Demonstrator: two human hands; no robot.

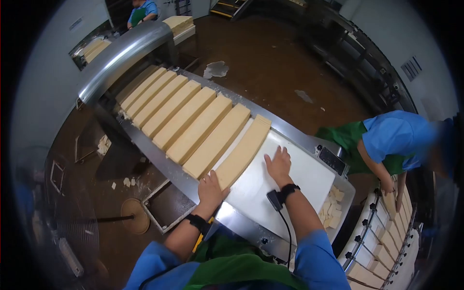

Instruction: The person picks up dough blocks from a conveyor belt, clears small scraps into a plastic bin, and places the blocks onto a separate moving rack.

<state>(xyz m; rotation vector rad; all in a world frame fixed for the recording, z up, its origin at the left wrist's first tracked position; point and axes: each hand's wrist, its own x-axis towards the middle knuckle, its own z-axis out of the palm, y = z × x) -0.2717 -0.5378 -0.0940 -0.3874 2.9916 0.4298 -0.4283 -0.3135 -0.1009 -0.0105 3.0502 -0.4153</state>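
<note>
Long pale blocks that look like stacked dough sheets lie side by side across a white conveyor belt [251,205]. The nearest stack [246,150] stands slightly apart from the others and curves a little. My left hand [211,191] rests against its near-left end, fingers extended and touching it. To the right of that stack, my right hand [279,164] is over the bare white belt with its fingers spread, holding nothing. A black strap with a small box and a cable is on my right wrist. Another row of stacks [198,130] extends away towards the back left.
A curved metal hood [128,58] spans the conveyor's far end. A bin of dough scraps [333,208] sits at the right end. A co-worker [386,140] handles strips on a second line [382,241]. A metal-framed tray [169,205] stands lower left. Another person [142,12] is at the back.
</note>
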